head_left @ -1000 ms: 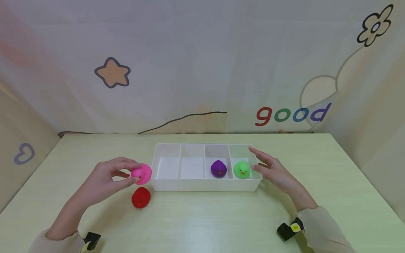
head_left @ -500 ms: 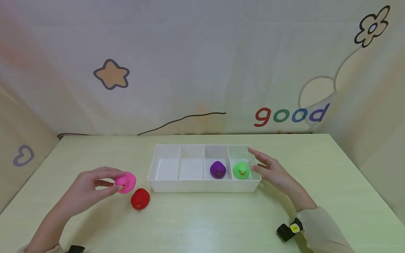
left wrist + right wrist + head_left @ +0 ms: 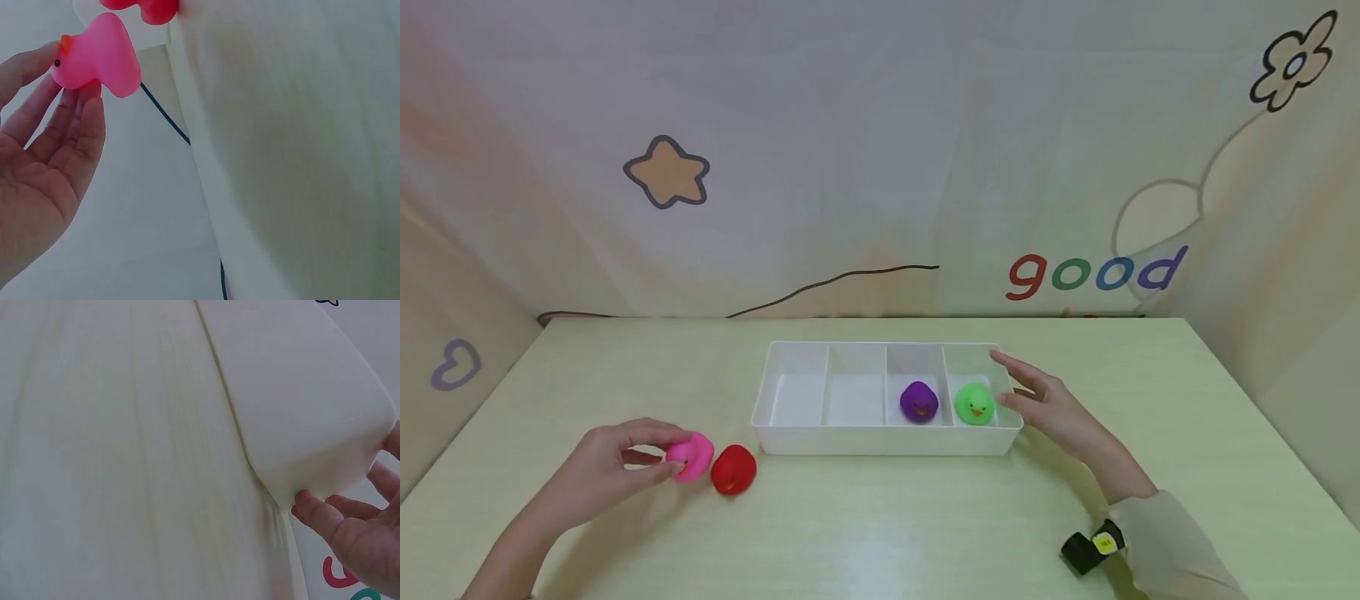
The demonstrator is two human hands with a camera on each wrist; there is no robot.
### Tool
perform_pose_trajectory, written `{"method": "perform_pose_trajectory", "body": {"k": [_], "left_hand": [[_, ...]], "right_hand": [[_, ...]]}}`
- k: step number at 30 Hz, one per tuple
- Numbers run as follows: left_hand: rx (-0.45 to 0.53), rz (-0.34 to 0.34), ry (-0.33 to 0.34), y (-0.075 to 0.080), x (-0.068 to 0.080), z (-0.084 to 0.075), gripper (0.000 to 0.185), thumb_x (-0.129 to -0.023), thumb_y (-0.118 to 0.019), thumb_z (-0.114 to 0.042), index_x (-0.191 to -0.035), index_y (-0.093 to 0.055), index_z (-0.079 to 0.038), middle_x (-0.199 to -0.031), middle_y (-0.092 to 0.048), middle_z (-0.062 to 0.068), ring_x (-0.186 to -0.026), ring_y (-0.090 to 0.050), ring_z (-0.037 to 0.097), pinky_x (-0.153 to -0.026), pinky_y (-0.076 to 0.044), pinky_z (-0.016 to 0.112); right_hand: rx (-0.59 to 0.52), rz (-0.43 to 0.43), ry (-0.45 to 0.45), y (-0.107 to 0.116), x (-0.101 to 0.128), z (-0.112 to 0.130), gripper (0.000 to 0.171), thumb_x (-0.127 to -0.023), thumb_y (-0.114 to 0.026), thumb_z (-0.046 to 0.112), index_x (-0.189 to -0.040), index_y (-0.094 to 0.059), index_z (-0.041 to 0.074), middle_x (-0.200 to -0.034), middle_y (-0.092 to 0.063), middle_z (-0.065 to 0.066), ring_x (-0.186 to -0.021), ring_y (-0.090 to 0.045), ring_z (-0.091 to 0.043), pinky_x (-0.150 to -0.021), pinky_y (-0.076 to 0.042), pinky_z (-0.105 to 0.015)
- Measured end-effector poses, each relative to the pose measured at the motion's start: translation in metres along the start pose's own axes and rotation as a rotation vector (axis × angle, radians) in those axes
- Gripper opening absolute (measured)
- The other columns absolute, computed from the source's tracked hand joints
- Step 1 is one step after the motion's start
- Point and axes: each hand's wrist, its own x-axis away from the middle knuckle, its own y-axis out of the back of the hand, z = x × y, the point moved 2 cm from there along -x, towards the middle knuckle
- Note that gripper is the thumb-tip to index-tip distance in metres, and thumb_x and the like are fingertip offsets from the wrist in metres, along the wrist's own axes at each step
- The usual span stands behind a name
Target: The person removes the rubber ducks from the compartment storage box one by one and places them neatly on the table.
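At the left of the pale green bench [image 3: 880,533], the left hand [image 3: 606,467] pinches a pink rubber duck [image 3: 690,457] between thumb and fingertips, holding it low over the bench surface; whether the duck touches the bench cannot be told. The left wrist view shows the duck's orange beak and black eye near the thumb, with the other fingers [image 3: 75,134] lying almost straight under its body. Just to the right of the pink duck, and close enough that the two look to be touching in the head view, a red rubber duck [image 3: 733,469] sits on the bench. Further right stands a white divided tray [image 3: 880,440] with four compartments in a row: the two on the left show only their white floors, the third holds a purple rubber duck [image 3: 918,401], and the fourth, rightmost one holds a green rubber duck [image 3: 974,403] facing the person. At the tray's right end the right hand [image 3: 1052,412] rests against the outer wall, its fingers relaxed and spread, gripping nothing; the right wrist view shows a fingertip [image 3: 307,503] pressed to the tray's rounded corner.
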Motion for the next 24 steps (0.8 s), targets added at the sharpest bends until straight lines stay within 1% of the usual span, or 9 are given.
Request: {"method": "perform_pose_trajectory", "body": {"k": [9, 14, 19, 24], "left_hand": [[-0.017, 0.050, 0.044, -0.002, 0.002, 0.008, 0.027, -0.077, -0.072, -0.012, -0.104, -0.067, -0.010, -0.100, -0.065, 0.003, -0.083, -0.059, 0.004, -0.069, -0.053, 0.022], [0.022, 0.079, 0.070, -0.001, 0.003, 0.011, 0.027, -0.078, -0.071, -0.012, -0.104, -0.067, -0.007, -0.100, -0.064, 0.005, -0.085, -0.058, 0.004, -0.069, -0.053, 0.022], [0.060, 0.128, 0.097, -0.002, 0.001, 0.015, 0.026, -0.080, -0.069, -0.014, -0.104, -0.066, -0.005, -0.100, -0.064, 0.007, -0.086, -0.060, 0.006, -0.068, -0.053, 0.021], [0.079, 0.165, 0.109, -0.002, 0.000, 0.017, 0.027, -0.081, -0.069, -0.013, -0.104, -0.065, -0.002, -0.099, -0.064, 0.010, -0.085, -0.061, 0.008, -0.067, -0.053, 0.021]], "right_hand": [[0.018, -0.003, 0.015, 0.000, 0.002, 0.004, 0.062, -0.092, -0.053, 0.020, -0.146, -0.021, 0.015, -0.152, -0.008, -0.013, -0.130, -0.012, -0.052, -0.092, -0.032, -0.063], [0.021, -0.006, 0.016, 0.001, 0.002, 0.003, 0.061, -0.093, -0.052, 0.020, -0.146, -0.022, 0.016, -0.152, -0.008, -0.012, -0.130, -0.013, -0.051, -0.092, -0.032, -0.062], [0.020, -0.004, 0.013, 0.000, 0.001, 0.001, 0.062, -0.092, -0.053, 0.020, -0.146, -0.022, 0.016, -0.152, -0.009, -0.012, -0.130, -0.013, -0.051, -0.092, -0.032, -0.063], [0.014, -0.003, 0.013, 0.000, 0.000, 0.000, 0.061, -0.092, -0.053, 0.021, -0.145, -0.022, 0.016, -0.152, -0.009, -0.012, -0.130, -0.013, -0.051, -0.092, -0.032, -0.063]]}}
